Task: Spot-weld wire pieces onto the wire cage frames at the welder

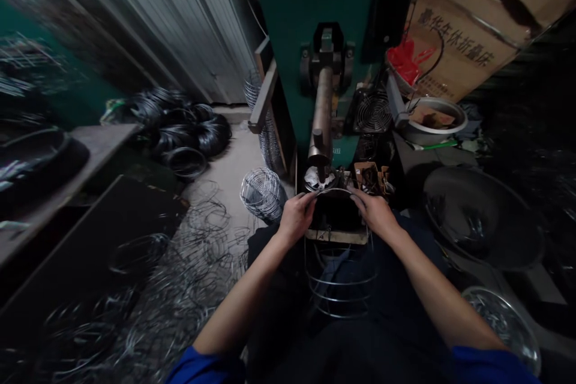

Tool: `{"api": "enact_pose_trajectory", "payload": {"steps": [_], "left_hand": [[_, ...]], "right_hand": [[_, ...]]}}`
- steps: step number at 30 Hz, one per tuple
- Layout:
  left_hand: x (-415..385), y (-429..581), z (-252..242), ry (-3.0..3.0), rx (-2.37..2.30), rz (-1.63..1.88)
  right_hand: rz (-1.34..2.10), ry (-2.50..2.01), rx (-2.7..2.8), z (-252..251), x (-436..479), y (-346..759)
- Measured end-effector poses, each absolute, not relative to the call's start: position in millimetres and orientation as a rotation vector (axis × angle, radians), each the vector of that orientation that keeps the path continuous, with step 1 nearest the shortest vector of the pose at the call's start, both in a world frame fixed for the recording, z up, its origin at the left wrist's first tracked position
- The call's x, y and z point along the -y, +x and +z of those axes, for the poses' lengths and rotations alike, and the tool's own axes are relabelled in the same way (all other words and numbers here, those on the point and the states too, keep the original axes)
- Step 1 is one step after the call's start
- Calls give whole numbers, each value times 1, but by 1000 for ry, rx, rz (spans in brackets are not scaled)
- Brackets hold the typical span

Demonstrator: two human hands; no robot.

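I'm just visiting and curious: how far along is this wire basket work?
Looks done: one finished-looking wire basket stands on the floor. In hand: the left hand and right hand hold a wire cage by its top ring at the green machine. Probably left: loose wire rings and black wire coils lie on the floor.

Showing in view: two hands, left (297, 216) and right (375, 213), both gripping one wire cage (339, 279); one green machine (321, 30); one finished wire basket (262, 193) lying on the floor; one cardboard box (468, 24); one cooling fan (372, 111).
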State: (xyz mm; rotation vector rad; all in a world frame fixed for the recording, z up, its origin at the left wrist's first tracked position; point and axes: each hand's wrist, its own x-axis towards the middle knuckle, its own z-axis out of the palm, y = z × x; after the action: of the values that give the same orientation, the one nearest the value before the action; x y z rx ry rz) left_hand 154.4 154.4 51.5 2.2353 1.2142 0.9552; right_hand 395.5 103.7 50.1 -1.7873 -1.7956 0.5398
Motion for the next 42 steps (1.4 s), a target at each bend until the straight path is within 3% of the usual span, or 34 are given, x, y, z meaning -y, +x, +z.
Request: {"api": "enact_pose_trajectory", "payload": {"steps": [17, 42], "left_hand": [[-155, 134, 67, 2298, -1240, 1026], [-157, 134, 74, 2299, -1252, 1044]], "right_hand": [[138, -1958, 2109, 82, -122, 375], [199, -1901, 2088, 90, -130, 376]]}}
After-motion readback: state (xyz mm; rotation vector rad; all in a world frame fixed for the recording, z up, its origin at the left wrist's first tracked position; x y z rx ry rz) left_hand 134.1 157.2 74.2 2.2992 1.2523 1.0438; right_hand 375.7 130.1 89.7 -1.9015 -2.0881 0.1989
